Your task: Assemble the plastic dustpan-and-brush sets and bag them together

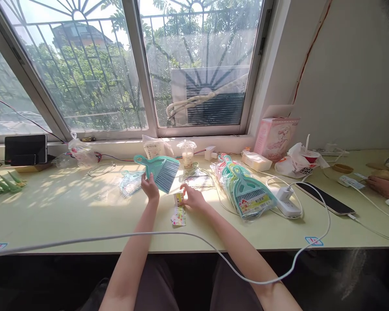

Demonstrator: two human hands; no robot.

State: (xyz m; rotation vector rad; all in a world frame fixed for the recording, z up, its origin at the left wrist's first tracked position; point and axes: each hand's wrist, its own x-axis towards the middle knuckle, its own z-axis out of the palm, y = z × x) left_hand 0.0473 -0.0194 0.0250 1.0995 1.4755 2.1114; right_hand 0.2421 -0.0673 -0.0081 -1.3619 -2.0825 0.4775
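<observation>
My left hand is closed around a small teal dustpan with a grey-bristled brush set in it, raised and tilted above the table. Close by on the right, my right hand has its thumb and curled fingers at the upper edge of a printed paper label. The label's lower end rests on the table. A pile of plastic-wrapped dustpan sets lies right of that hand. Behind my hands are a clear plastic bag with teal inside and another wrapped set.
A white cable crosses in front of my forearms. To the right are a power strip, a phone, a pink box and another person's hand. A drink cup stands by the window; a tablet is far left.
</observation>
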